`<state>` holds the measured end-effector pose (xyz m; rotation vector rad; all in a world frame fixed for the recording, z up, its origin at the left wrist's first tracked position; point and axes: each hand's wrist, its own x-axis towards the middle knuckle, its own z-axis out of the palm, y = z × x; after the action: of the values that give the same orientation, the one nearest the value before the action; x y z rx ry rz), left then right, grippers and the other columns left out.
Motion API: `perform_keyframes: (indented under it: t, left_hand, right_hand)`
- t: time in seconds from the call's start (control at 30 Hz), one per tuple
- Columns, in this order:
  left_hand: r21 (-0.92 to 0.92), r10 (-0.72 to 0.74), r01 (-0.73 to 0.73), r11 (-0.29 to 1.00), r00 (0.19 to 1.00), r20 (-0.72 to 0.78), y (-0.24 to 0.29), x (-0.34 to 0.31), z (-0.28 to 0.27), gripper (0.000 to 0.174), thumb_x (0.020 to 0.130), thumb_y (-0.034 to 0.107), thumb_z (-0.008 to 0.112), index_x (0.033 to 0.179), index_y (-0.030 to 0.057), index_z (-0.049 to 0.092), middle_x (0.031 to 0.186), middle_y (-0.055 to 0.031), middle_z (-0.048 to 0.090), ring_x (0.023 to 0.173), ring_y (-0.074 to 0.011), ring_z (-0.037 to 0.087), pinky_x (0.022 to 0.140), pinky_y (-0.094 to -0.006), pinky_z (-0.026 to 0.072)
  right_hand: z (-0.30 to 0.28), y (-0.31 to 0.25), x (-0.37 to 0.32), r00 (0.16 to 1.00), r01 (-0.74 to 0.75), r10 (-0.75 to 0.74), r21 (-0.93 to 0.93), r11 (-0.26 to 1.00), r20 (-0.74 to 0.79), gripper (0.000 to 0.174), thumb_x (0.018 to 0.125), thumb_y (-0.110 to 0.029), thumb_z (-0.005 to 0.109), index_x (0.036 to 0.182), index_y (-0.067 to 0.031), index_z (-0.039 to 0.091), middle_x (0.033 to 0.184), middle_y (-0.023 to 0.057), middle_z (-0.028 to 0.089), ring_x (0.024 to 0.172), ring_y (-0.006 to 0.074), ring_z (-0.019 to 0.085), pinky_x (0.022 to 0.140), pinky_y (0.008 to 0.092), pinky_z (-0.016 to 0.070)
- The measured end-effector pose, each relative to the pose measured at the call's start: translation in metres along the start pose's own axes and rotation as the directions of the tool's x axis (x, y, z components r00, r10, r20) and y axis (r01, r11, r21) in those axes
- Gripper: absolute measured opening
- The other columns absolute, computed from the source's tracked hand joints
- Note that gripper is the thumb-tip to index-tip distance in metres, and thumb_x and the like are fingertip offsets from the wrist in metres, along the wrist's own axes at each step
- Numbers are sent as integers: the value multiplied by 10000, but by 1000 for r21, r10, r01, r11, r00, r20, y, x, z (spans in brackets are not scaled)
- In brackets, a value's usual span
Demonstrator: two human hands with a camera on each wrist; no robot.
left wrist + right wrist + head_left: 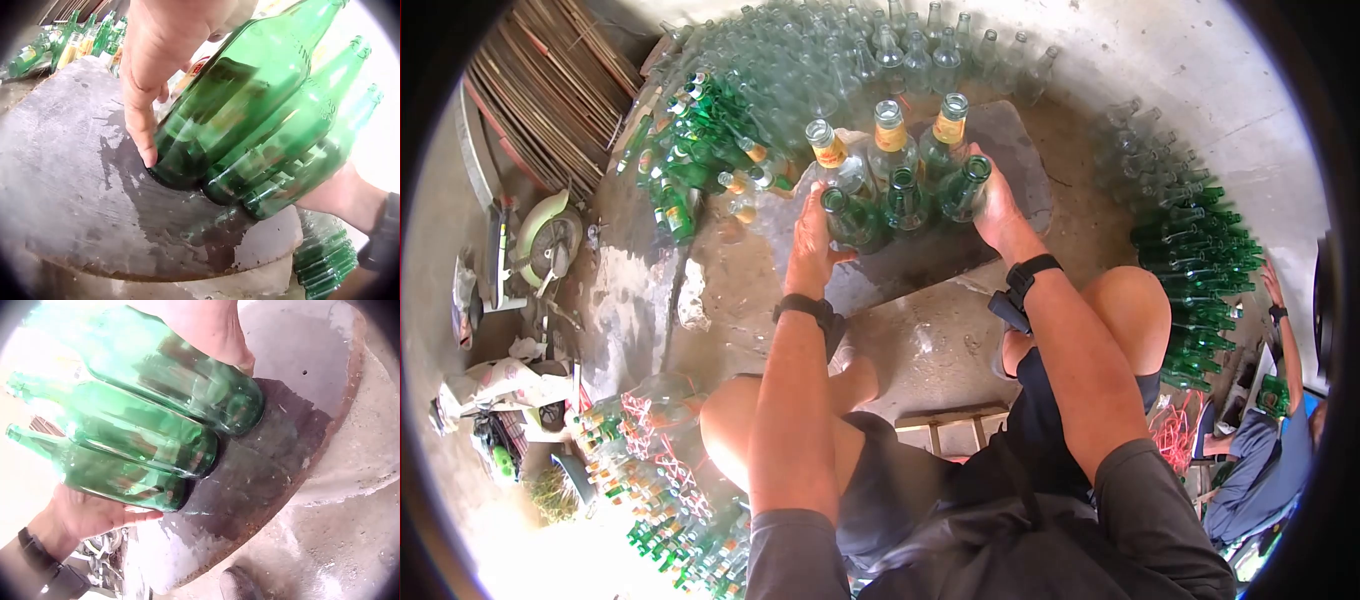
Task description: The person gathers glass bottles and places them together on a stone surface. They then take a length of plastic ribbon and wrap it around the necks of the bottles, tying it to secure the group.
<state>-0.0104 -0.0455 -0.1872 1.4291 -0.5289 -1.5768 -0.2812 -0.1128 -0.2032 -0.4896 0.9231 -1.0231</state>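
Six-pack-like, two rows of bottles stand upright together on a grey slab with a dark wet patch. Three green glass bottles form the near row; three paler bottles with orange-yellow neck labels stand behind. All their mouths are uncapped. My left hand lies along the left side of the group, its fingers reaching down near a green bottle's base. Against the right side presses my right hand, its palm by the outer green bottle. Both hands squeeze the group from opposite sides.
Clear bottles crowd behind the slab, with green ones lying at left. Stacked green bottles line the right wall. More bottles fill the lower left. Another person is at far right, near red twine.
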Motion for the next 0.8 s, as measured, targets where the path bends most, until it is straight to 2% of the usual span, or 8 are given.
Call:
perform_keyframes:
  t: [0.03,0.1,0.23,0.3,0.6,0.73,0.8]
  left_hand:
    - [0,-1,1,1000,1000,-1,1,-2,1,734,987,675,483,1484,136,448,1530,-149,465,1370,-408,478,1006,-743,398]
    - [46,4,-4,999,1000,-11,2,-5,2,688,1016,624,441,1539,176,447,1594,-138,384,1392,-396,459,906,-649,527]
    - [38,0,0,999,1000,-12,1,-2,1,663,1016,618,441,1523,191,458,1589,-137,388,1392,-405,459,904,-665,519]
    - [25,-56,56,998,998,-32,0,2,1,658,1016,620,442,1526,205,451,1588,-137,389,1383,-407,468,902,-675,512]
    - [13,-79,79,997,997,2,-3,2,-1,677,1007,644,446,1514,196,453,1550,-140,446,1343,-389,516,884,-665,522]
    - [34,-3,4,999,999,-37,-6,1,1,680,1009,643,444,1515,189,450,1534,-133,467,1342,-375,519,862,-646,536]
    - [11,34,-34,999,998,-43,-5,-3,5,729,981,662,523,1486,140,464,1467,-123,526,1300,-394,555,930,-710,476]
  right_hand:
    - [-1,0,2,1000,-2,2,0,1000,0,472,1022,-555,551,1250,-150,631,1154,3,665,1093,164,603,1020,365,446]
    - [-2,-2,2,1000,-25,25,22,999,18,442,1030,-531,554,1244,-153,637,1143,4,672,1082,162,613,999,350,463]
    - [4,-4,1,999,-47,47,15,999,-27,432,1038,-520,544,1243,-152,639,1155,7,673,1093,163,614,1006,350,460]
    - [7,-6,-1,996,-70,70,-6,998,-61,436,1043,-514,537,1254,-145,636,1186,14,668,1109,172,612,1013,365,461]
    - [6,-2,2,996,-67,68,29,997,-58,451,1050,-492,540,1281,-115,630,1220,27,656,1115,183,610,1013,364,467]
    - [-1,3,11,997,-81,80,43,996,22,464,1050,-485,545,1320,-114,613,1250,23,651,1144,175,604,1034,364,454]
    - [-1,2,9,999,-38,39,10,999,-22,482,1049,-486,548,1353,-115,596,1288,20,645,1182,169,593,1065,355,431]
